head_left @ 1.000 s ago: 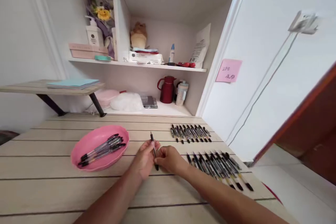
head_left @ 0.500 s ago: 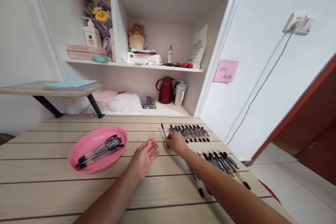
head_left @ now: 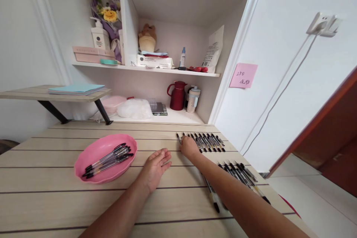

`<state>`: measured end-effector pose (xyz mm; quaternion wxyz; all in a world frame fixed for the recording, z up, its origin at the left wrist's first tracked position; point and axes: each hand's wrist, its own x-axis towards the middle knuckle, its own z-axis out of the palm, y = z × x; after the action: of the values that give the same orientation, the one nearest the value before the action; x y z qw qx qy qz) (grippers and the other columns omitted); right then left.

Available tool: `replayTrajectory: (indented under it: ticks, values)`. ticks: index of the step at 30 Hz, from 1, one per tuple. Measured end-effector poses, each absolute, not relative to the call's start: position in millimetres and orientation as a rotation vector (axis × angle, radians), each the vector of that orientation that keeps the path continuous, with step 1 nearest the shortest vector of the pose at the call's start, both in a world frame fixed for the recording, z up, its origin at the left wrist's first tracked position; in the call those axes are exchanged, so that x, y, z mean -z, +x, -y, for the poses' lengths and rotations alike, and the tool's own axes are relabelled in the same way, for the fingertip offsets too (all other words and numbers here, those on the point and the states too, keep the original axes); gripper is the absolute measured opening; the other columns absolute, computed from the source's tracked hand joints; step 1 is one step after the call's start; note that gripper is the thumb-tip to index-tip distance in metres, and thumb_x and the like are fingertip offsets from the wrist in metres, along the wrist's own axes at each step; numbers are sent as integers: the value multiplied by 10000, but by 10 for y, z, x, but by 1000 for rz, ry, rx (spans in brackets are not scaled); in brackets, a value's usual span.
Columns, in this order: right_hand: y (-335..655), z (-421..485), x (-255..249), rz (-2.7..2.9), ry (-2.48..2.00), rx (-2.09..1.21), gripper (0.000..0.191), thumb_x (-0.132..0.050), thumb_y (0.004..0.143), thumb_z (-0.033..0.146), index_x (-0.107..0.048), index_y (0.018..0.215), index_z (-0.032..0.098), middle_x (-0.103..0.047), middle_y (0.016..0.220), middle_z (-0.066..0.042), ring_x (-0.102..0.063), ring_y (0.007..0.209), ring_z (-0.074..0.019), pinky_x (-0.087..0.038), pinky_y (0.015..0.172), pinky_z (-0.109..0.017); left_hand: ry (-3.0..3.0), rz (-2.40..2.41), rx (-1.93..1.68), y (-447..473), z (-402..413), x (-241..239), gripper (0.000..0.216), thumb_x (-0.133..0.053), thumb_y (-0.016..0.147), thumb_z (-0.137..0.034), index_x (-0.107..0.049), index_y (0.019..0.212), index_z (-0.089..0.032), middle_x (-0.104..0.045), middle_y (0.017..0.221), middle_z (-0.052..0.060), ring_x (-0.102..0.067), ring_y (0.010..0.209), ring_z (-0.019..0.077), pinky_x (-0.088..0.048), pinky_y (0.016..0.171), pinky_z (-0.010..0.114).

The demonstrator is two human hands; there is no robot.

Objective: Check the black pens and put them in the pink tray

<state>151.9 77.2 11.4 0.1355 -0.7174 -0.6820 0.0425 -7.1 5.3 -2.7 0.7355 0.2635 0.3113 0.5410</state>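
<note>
My right hand [head_left: 190, 146] reaches to the left end of the far row of black pens [head_left: 205, 141] on the wooden table [head_left: 55, 200]. Its fingers are curled on a black pen [head_left: 178, 138] lying at that end of the row. My left hand [head_left: 156, 164] rests on the table with fingers stretched out, holding nothing. A nearer row of black pens [head_left: 240, 176] lies to the right, partly hidden under my right forearm. A pink bowl [head_left: 96, 148] at the left holds several pens [head_left: 107, 159].
White shelves [head_left: 145, 67] behind the table carry a red jug [head_left: 177, 96], a cup [head_left: 192, 99], bottles and packets. A small raised wooden stand [head_left: 52, 93] with a blue book is at the back left. A pink note [head_left: 243, 75] hangs on the wall to the right.
My right hand carried the pen away from the left hand to the far row and lowered it at the row's left end. My left hand let go and opened flat.
</note>
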Motion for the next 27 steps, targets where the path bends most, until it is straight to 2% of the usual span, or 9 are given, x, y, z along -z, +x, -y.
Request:
replayTrajectory:
  ticks: [12,20,24,27]
  values:
    - [1507,-776,-141,1970,-2133,-86,223,-460,786,164,-573,952,69,-612,961,-205,-590,904,-208,-405,756,-265,596,-681,-1165,-84,-61,41,219,-627,681,-201,-601,894,-155,-636,866,89,-579,881,186,-389,860,369]
    - [1496,-705,-238,2002,-2121,-61,237,-459,785,211,-572,944,76,-619,944,-194,-586,902,-226,-407,731,-280,604,-664,-1158,-93,-69,49,215,-629,685,-205,-603,892,-153,-639,858,89,-588,867,175,-395,857,359]
    - [1356,-427,-311,2082,-2072,-54,245,-477,773,242,-566,952,99,-623,936,-174,-590,884,-222,-409,717,-283,600,-675,-1174,-87,-56,13,191,-627,684,-198,-605,867,-150,-641,841,91,-595,829,167,-409,842,347]
    - [1211,-28,-327,2253,-1969,-53,196,-470,764,239,-584,872,122,-641,849,-153,-613,779,-220,-418,640,-278,633,-696,-1200,-101,-43,-28,190,-636,673,-201,-608,855,-156,-642,834,78,-596,810,160,-420,820,329]
